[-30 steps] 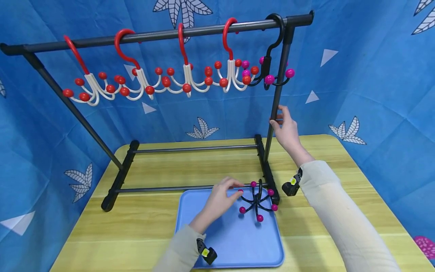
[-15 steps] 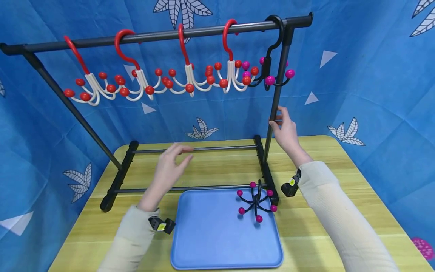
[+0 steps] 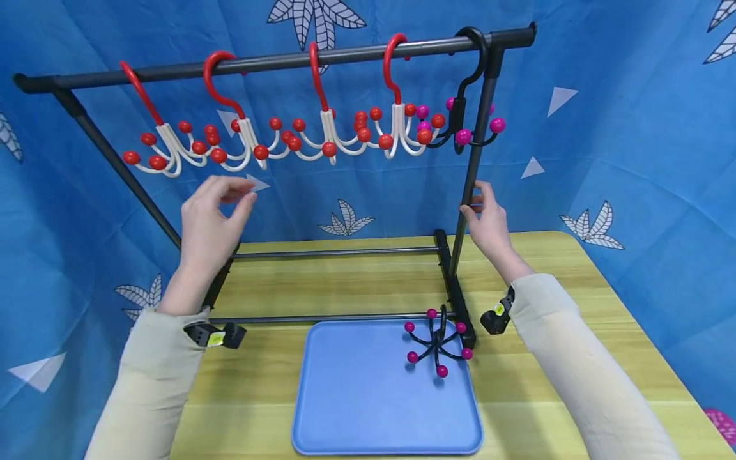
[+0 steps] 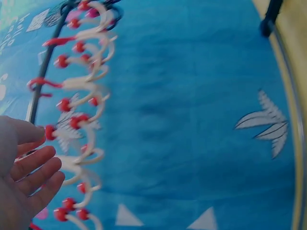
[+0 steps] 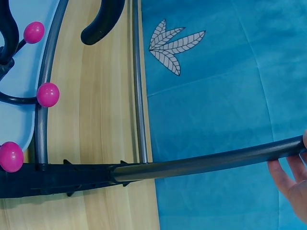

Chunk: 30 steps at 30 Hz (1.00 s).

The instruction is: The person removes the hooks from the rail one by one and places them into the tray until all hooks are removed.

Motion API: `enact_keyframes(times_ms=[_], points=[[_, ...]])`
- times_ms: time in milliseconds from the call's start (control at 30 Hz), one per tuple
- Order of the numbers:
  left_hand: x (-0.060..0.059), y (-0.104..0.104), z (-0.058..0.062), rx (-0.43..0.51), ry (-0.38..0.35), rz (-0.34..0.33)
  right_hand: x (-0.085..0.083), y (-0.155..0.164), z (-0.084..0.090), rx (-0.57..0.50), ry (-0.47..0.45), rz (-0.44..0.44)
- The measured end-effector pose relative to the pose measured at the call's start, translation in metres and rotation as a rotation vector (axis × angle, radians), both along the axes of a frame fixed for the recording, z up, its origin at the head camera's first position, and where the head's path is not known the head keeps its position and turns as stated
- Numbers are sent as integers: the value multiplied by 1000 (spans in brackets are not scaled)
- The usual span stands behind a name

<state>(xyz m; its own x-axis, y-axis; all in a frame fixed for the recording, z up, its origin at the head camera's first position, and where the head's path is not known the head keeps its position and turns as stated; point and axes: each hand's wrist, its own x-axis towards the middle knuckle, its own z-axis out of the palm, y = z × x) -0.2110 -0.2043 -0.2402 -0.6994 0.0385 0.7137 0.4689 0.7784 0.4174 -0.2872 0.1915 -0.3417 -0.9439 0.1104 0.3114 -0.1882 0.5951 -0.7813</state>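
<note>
Left hand risen — white, red-balled hook near.

Two arms are seen in the head view, each covered to the wrist by a long sleeve of pale cream, finely ribbed knit fabric. The left sleeve and the right sleeve are of the same material and colour. The left hand and the right hand are bare; no gloves or rings are observed. A small black device bearing a yellow sticker is strapped at the left wrist. A matching black device with a yellow sticker is fitted at the right wrist.
</note>
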Motion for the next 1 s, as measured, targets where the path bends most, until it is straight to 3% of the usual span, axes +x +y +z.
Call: enact_keyframes(times_ms=[133,300,467,667,767,1000], points=[[-4,-10,28,68,1,101,0,1,-1,-1,-12,4],[-14,-22,54,139,9,230,1,0,-1,0,-8,10],[-24,-32,74,130,7,331,1,1,0,0,3,1],[-31,-39,87,119,-25,401,2,1,1,4,-14,-5],[-35,-43,92,149,-89,413,2,1,1,1,-17,-5],[-46,-57,97,195,-328,418,3,1,3,-5,-13,2]])
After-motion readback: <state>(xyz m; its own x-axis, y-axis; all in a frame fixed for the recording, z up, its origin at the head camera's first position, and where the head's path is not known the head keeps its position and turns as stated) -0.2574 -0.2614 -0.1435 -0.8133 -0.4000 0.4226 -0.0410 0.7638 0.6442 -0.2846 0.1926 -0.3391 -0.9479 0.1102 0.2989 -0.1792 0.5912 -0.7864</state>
